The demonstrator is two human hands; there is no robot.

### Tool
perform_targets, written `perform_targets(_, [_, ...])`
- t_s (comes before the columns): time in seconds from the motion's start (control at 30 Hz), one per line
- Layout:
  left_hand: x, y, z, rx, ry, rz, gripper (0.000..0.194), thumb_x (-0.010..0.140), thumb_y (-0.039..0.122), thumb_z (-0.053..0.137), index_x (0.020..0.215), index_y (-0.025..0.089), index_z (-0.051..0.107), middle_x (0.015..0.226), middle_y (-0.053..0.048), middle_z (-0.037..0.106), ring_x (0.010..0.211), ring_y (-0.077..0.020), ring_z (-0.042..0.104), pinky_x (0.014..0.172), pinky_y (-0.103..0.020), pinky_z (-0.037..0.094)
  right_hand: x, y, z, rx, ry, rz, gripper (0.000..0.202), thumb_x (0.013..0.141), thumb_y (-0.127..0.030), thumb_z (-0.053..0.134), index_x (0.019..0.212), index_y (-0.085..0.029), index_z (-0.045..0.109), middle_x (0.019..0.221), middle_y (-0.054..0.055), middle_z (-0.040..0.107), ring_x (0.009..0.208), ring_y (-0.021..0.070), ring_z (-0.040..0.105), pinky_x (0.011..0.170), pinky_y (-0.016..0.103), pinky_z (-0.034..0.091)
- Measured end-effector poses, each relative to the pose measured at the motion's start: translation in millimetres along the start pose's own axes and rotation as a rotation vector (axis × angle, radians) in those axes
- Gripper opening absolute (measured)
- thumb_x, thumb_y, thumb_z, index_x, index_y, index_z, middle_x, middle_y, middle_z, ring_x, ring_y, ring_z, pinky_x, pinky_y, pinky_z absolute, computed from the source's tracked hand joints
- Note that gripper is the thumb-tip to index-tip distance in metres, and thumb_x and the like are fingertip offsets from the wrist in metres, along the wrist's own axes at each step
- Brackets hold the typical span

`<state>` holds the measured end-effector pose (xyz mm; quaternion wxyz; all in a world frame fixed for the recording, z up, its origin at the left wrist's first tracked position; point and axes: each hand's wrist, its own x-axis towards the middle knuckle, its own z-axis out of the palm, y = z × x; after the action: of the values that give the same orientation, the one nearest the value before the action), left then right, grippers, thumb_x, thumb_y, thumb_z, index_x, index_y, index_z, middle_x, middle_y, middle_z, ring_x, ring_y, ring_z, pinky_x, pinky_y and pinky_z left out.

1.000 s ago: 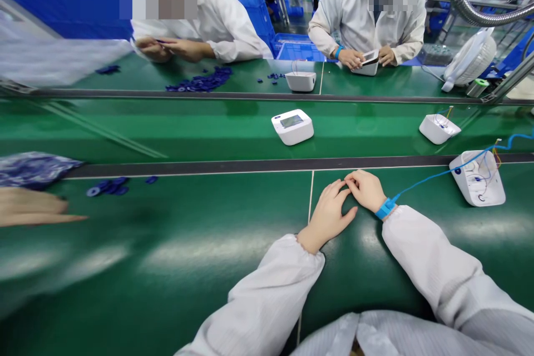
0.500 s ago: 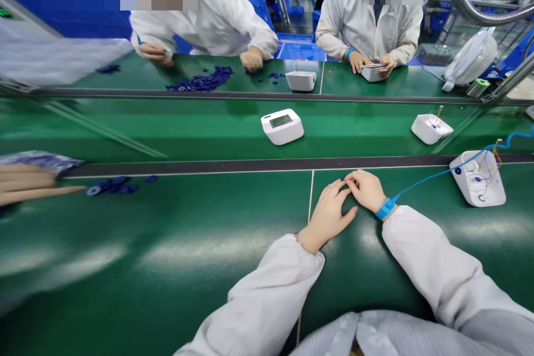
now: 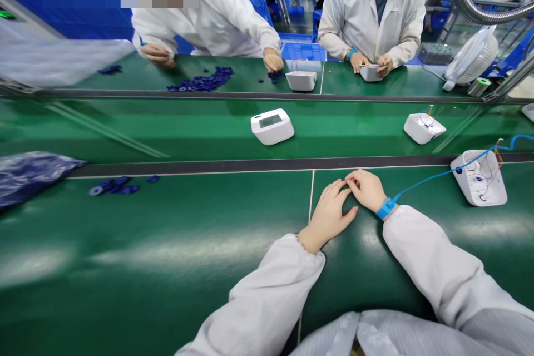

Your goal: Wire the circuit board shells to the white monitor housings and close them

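Observation:
My left hand (image 3: 331,209) rests on the green worktable (image 3: 208,289), fingers stretched out and thumb apart. It shows nothing in its grasp. Its fingertips touch those of my right hand (image 3: 367,191), whose fingers are curled together; whether anything small is between them is hidden. A blue wrist strap (image 3: 386,208) with a blue cord circles my right wrist. To the right of that hand an open white plastic housing (image 3: 479,181) with thin wires inside lies on the table, the cord crossing over it.
Dark blue ring-shaped parts (image 3: 114,186) lie at left beside a plastic bag (image 3: 35,175). On the green conveyor belt (image 3: 187,128) sit a white device with a screen (image 3: 273,127) and a wired housing (image 3: 423,128). Two co-workers sit opposite; one handles blue parts (image 3: 204,79), the other a white housing (image 3: 370,73).
The screen device and the wired housing have shifted left on the belt. Another person's hand has left the left edge, uncovering the bag. A co-worker's hand opposite moved right. My hands stay still.

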<state>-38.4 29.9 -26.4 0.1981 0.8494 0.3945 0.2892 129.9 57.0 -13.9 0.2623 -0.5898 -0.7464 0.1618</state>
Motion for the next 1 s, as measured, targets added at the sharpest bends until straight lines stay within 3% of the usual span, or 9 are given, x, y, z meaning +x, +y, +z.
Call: perform_targets(1.0, [1.1,0.6,-0.4,0.017,0.000,0.000,0.046,0.084,0.030,0.065,0.126,0.016,0.057,0.139,-0.018,0.056,0.136,-0.0349,0.048,0.115,-0.058,0.041,0.7,1.8,-0.1,0.005,-0.007,-0.003,0.013,0.093,-0.022,0.056,0.090,-0.021,0.069,0.083,0.001,0.067,0.073,0.0149,0.059,0.072,0.027,0.044])
